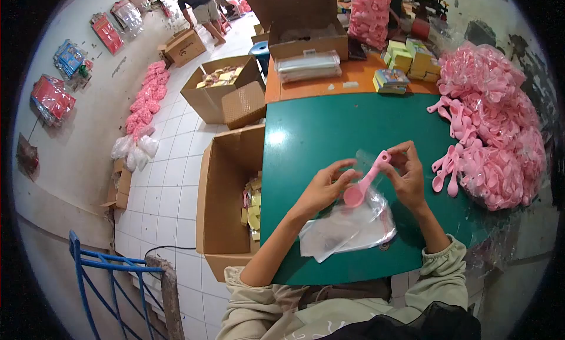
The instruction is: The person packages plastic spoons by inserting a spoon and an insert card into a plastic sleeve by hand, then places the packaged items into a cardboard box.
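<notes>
A pink measuring spoon (355, 195) is tilted between my hands above the table, its round bowl low and its holed handle up toward the right. My right hand (407, 174) has its thumb and fingers closed at the handle end. Beside the bowl, my left hand (329, 184) has its thumb and fingers drawn together on a thin clear plastic bag (366, 159), which is hard to make out around the spoon. Beneath both hands lies a stack of clear plastic bags (347, 233) on the green tabletop (318, 125).
Loose pink spoons (452, 166) and a large heap of bagged spoons (500, 134) cover the table's right side. Small boxes (391, 81) and wrapped plastic sleeves (307, 66) stand at the back. An open carton (226, 193) touches the left edge. Another person (200, 7) stands far back.
</notes>
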A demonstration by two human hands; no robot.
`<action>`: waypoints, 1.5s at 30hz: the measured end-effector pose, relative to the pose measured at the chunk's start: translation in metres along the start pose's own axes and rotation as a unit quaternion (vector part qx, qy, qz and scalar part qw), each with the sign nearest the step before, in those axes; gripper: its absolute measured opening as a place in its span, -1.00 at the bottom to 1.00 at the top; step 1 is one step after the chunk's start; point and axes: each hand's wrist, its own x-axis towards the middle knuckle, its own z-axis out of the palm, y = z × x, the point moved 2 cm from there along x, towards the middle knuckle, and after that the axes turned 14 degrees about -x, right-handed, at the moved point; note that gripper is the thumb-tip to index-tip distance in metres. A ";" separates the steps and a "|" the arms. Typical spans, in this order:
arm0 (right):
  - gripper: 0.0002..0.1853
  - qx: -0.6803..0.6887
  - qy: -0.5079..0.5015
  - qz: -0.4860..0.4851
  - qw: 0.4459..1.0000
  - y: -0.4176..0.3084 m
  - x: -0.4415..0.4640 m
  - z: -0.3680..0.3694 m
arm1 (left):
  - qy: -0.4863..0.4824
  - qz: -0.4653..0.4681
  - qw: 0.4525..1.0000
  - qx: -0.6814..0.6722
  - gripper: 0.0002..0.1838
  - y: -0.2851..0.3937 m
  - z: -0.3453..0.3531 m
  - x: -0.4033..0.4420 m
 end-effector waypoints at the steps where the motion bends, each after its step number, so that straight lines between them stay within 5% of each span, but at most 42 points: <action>1: -0.76 -0.002 0.021 -0.002 1.000 0.001 0.005 -0.002 | 0.012 -0.020 0.999 0.033 -0.64 0.003 -0.002 0.002; 4: -0.77 -0.006 0.030 -0.010 0.999 -0.004 0.022 -0.009 | -0.081 -0.046 0.995 -0.033 -0.58 0.019 0.000 0.008; 11: -0.32 -0.105 -0.121 -0.209 0.965 -0.034 0.066 0.005 | -0.028 0.091 0.993 -0.067 -0.60 0.058 -0.015 0.043; 15: -0.46 0.111 -0.186 -0.058 0.975 0.023 0.137 -0.015 | 0.040 0.090 0.990 -0.101 -0.60 0.060 -0.027 0.052; 17: -0.48 -0.185 -0.021 -0.040 0.982 0.099 0.200 -0.044 | 0.042 0.078 0.992 -0.095 -0.63 0.066 -0.030 0.049; 19: -0.52 -0.443 0.065 0.014 0.894 0.169 0.240 -0.081 | 0.051 0.079 0.993 -0.078 -0.62 0.066 -0.036 0.047; 21: -0.56 -0.539 0.068 0.138 0.828 0.214 0.256 -0.098 | 0.058 0.067 0.992 -0.087 -0.62 0.066 -0.044 0.045; 24: -0.60 -0.493 0.041 0.171 0.852 0.236 0.251 -0.097 | 0.067 0.044 0.991 -0.111 -0.62 0.065 -0.051 0.043; 27: -0.61 -0.516 0.151 0.007 0.843 0.215 0.244 -0.088 | 0.073 0.034 0.992 -0.099 -0.62 0.064 -0.052 0.046; 28: -0.65 -0.538 0.124 0.079 0.830 0.202 0.242 -0.082 | 0.071 0.032 0.992 -0.097 -0.62 0.061 -0.051 0.047; 31: -0.69 -0.561 0.185 -0.025 0.806 0.182 0.231 -0.083 | 0.050 0.024 0.995 -0.087 -0.63 0.052 -0.046 0.048; 34: -0.73 -0.453 0.126 -0.069 0.880 0.122 0.210 -0.075 | 0.023 0.025 0.998 -0.061 -0.63 0.047 -0.045 0.047; 36: -0.81 -0.111 -0.046 0.039 0.992 0.054 0.173 -0.055 | 0.010 0.026 0.998 -0.050 -0.63 0.045 -0.045 0.046; 38: -0.82 0.018 -0.094 0.038 0.995 -0.003 0.131 -0.039 | -0.004 0.018 0.999 -0.048 -0.63 0.041 -0.042 0.045; 45: -0.79 -0.061 -0.228 0.027 0.971 -0.030 0.078 -0.035 | -0.041 0.018 0.999 0.005 -0.61 0.036 -0.030 0.029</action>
